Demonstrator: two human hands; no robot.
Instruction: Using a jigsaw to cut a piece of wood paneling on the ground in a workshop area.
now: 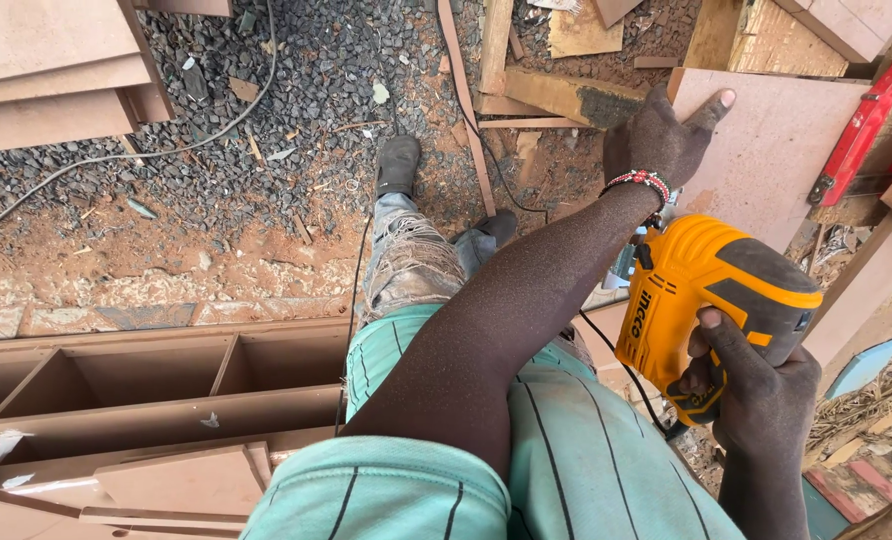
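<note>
Steadying the brown board [766, 150] with left hand [661, 135] spread flat; right hand [756, 385] clamped round yellow jigsaw [711, 300] handle. Better pressing near the board's edge, cord [616, 350] kept clear.

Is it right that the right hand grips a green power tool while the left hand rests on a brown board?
Not quite: the head view shows the power tool in the right hand is orange-yellow and black, not green. The left hand does rest on the brown board.
</note>
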